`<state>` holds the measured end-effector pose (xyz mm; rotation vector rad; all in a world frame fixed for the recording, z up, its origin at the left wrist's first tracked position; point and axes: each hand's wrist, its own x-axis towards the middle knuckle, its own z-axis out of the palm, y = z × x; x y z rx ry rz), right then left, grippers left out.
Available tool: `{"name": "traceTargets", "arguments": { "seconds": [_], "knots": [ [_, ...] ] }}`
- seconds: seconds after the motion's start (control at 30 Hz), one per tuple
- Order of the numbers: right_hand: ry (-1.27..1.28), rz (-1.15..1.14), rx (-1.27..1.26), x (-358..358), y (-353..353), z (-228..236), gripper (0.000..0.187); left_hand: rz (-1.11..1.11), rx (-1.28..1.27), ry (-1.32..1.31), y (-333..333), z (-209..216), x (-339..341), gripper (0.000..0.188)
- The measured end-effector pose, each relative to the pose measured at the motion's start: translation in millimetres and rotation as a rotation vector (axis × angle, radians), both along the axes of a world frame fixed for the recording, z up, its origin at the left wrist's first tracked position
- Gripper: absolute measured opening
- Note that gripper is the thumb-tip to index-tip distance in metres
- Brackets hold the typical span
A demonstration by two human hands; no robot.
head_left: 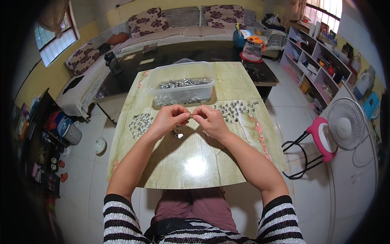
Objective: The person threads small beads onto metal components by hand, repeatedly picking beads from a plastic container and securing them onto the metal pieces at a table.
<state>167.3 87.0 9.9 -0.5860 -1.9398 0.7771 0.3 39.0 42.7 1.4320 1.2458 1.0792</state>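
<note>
Over the middle of the table my left hand (170,119) and my right hand (211,121) meet fingertip to fingertip. Both are closed in a pinch around a tiny piece, mostly hidden by the fingers. Left of my left hand lies a spread of shiny silvery round pieces (141,123). Small silvery pieces with dark parts (235,110) are scattered beyond my right hand. Beneath my hands sits a small cluster of round shiny pieces (177,132), partly covered by my left hand. Behind them stands a clear plastic tub (183,97) holding many silvery pieces.
The light wood-patterned table (195,154) has pink floral marks. A dark, low table (195,52) adjoins its far side, carrying a clear jug with an orange lid (252,48). To the right, a white fan (345,122) rests on a pink-backed chair (319,138).
</note>
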Motion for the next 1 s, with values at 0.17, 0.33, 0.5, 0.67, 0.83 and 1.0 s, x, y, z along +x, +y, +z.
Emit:
{"name": "traceTargets", "arguments": {
  "seconds": [0.17,0.33,0.5,0.67,0.83,1.0],
  "knots": [
    [0.05,-0.033,-0.026,9,8,-1,0.012,0.019,0.05,-0.041,13,-1,11,0.014],
    [0.35,-0.18,-0.095,22,24,18,0.01,-0.044,0.093,0.035,30,-2,22,0.012],
    [0.759,-0.329,-0.008,64,42,50,0.009,-0.1,0.205,0.214,57,-6,66,0.012],
    [1.04,-0.449,-0.02,108,47,72,0.011,-0.234,0.371,0.441,86,-4,114,0.019],
    [1.059,-0.529,-0.042,127,60,61,0.01,-0.331,0.452,0.559,102,-8,145,0.02],
    [1.102,-0.526,-0.111,126,66,57,0.01,-0.391,0.467,0.774,112,-18,153,0.021]
  ]
}}
